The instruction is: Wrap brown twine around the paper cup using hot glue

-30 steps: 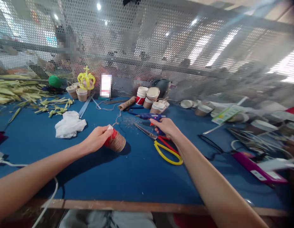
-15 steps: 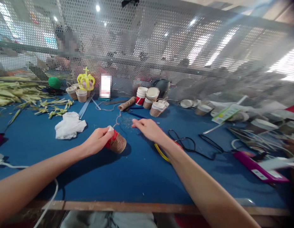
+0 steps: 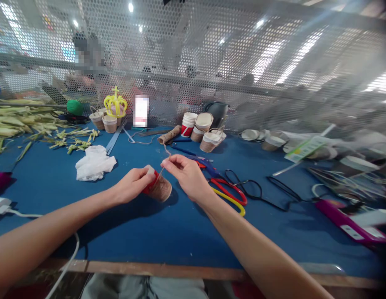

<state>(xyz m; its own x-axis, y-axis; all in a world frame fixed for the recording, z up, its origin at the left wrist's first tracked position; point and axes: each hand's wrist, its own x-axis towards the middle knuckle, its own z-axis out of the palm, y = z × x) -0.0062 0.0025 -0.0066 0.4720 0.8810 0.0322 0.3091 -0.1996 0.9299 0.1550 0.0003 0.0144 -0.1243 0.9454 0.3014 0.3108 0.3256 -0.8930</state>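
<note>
My left hand [image 3: 135, 184] is closed around the rim of a red paper cup [image 3: 161, 188], which lies tilted with its base to the right. Brown twine is wound round the lower part of the cup. Between the thumb and fingers of my right hand [image 3: 185, 174] is the loose twine [image 3: 162, 169], pinched just above the cup. The strand runs on to a roll of twine [image 3: 169, 135] lying farther back. Scissors with red and yellow handles [image 3: 233, 195] lie beside my right wrist, partly hidden by it.
A crumpled white cloth [image 3: 95, 163] lies left of the cup. Behind stand twine-wrapped cups [image 3: 210, 142], stacked red-and-white cups [image 3: 189, 124] and a yellow crown [image 3: 116, 104]. Dried husks [image 3: 15, 120] cover the far left. A black cord [image 3: 258, 189] and a purple tool [image 3: 348, 220] lie right.
My right hand has come left and closer to the cup, now pinching the twine. The scissors' handles show more. My left hand keeps its hold on the cup.
</note>
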